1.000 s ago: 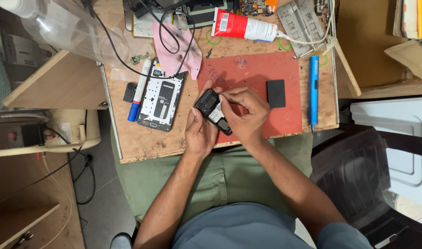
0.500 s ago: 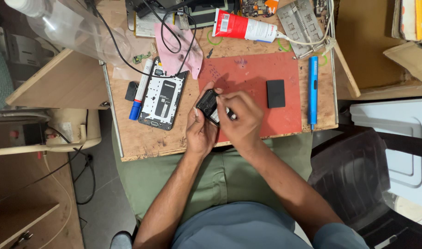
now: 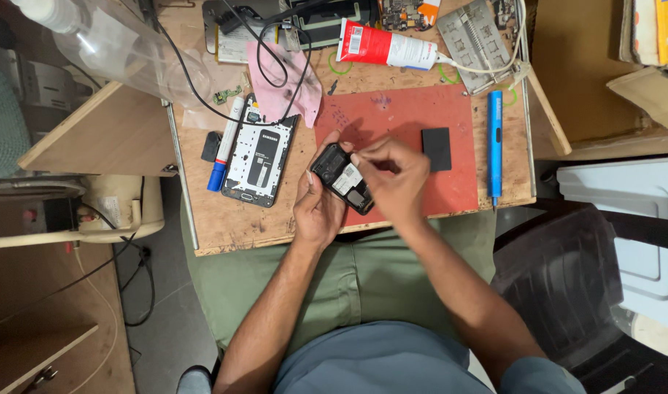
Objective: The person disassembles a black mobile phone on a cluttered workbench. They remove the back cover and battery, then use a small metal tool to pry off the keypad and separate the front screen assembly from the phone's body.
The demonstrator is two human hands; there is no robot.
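1. Left hand (image 3: pixel 318 208) cradles a small black opened phone with its back cover off (image 3: pixel 342 178), fingers wrapped round its left edge, above the near edge of the red rectangular work mat (image 3: pixel 414 124).
2. Right hand (image 3: pixel 394 175) lies over the phone's right side, fingertips (image 3: pixel 359 157) pinched together on its exposed interior.
3. Left of the hands: a larger opened smartphone with a white inner frame (image 3: pixel 259 160) flat on the wooden board table (image 3: pixel 232 226).
4. Right: a black rectangular pad (image 3: pixel 437 149) and a blue pen-shaped screwdriver (image 3: pixel 494 142).
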